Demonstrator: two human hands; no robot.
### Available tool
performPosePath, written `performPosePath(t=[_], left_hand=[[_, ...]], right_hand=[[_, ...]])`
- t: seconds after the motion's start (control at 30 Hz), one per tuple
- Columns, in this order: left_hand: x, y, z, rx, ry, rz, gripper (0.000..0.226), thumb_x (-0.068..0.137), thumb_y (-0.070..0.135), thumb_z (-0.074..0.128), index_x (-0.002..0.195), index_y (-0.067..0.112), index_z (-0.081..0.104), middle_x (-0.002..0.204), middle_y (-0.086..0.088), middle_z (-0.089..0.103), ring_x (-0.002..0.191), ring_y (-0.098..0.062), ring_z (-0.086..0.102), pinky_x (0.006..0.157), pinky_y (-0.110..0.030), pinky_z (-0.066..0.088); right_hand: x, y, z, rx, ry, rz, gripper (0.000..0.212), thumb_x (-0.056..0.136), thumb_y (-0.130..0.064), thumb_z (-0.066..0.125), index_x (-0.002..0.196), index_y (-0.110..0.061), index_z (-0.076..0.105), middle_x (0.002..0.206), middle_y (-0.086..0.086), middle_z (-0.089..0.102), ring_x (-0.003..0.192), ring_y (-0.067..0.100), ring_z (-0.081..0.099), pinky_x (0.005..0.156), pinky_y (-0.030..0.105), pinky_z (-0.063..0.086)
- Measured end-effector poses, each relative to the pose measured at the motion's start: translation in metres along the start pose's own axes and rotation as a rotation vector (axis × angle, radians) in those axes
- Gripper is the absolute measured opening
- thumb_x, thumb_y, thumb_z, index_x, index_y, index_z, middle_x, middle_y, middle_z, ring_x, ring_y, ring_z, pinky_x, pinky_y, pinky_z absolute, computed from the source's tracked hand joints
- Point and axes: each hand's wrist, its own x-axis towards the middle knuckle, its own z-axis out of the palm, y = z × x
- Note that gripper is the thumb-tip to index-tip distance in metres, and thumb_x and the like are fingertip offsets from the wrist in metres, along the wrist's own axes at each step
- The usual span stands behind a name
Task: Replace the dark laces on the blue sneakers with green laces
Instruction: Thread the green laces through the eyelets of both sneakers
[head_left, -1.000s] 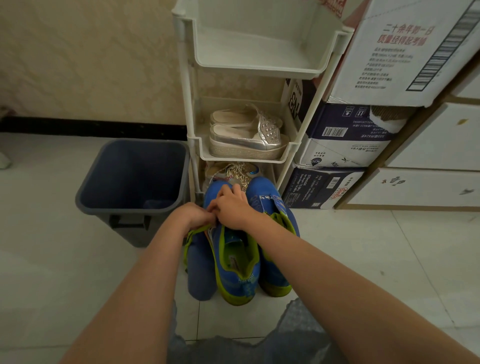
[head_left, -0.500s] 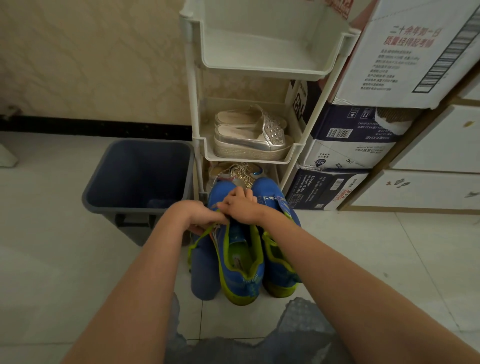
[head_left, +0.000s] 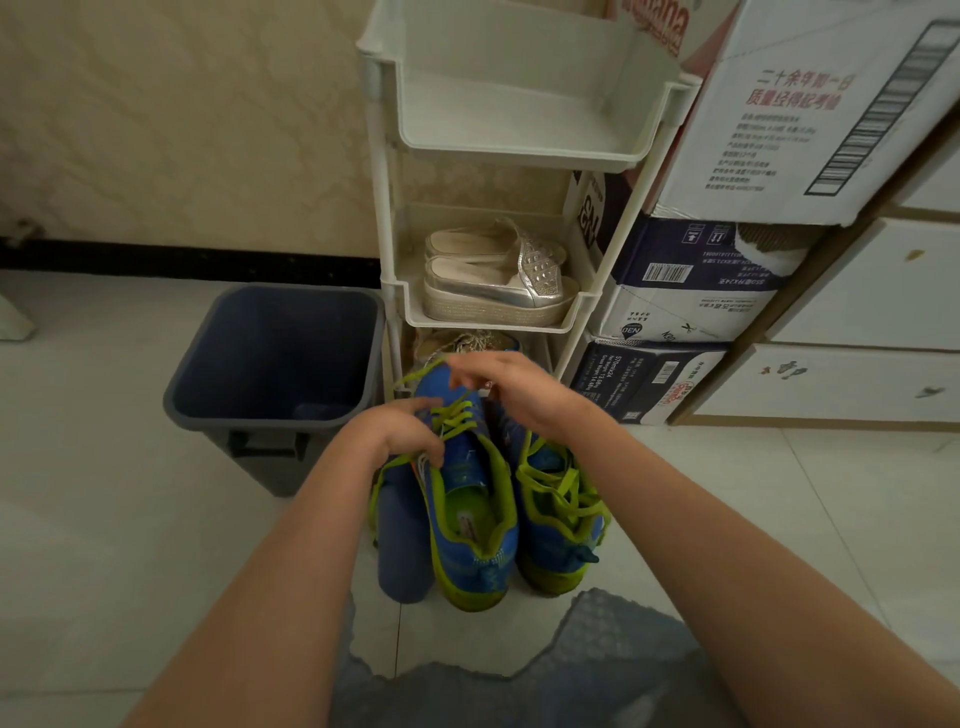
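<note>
Both blue sneakers (head_left: 475, 564) wear green laces (head_left: 457, 418), no dark ones visible. The left hand (head_left: 400, 436) grips the green laces; the right hand (head_left: 519, 395) hovers just beyond that grip (hold unclear). Tightening and tying likely remain.

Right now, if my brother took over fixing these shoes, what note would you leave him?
Left hand: grips the green lace at the side of the left sneaker.
Right hand: pinches that lace's far strand, lifted over the toe.
Both blue sneakers stand on the floor in front of the shoe rack, beside the grey bin.
Done: the green lace crosses the left sneaker's front eyelets. The right sneaker carries green lacing, loose and untied. No dark lace is in view.
Left: probably thread the upper eyelets, then tighten and tie both.
</note>
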Motion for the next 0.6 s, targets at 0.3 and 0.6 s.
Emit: performPosePath(t=[0.3, 0.6], left_hand=[[-0.017, 0.029, -0.007, -0.285, -0.019, 0.243, 0.05, 0.087, -0.006, 0.047, 0.128, 0.02, 0.056, 0.123, -0.001, 0.059, 0.114, -0.015, 0.049, 0.094, -0.03, 0.036], [-0.031, 0.043, 0.003, -0.409, 0.246, 0.063, 0.049, 0.103, 0.039, 0.029, 0.09, 0.003, 0.06, 0.105, -0.017, 0.065, 0.077, -0.021, 0.059, 0.079, -0.034, 0.05]], right_hand=[[-0.02, 0.008, -0.015, -0.104, -0.166, -0.094, 0.015, 0.1, -0.011, 0.045, 0.109, -0.008, 0.057, 0.087, 0.009, 0.067, 0.064, 0.015, 0.056, 0.057, 0.023, 0.036], [-0.018, 0.001, -0.009, 0.095, -0.13, -0.17, 0.023, 0.098, -0.009, 0.048, 0.121, -0.008, 0.05, 0.09, 0.014, 0.069, 0.052, 0.02, 0.055, 0.049, 0.024, 0.036]])
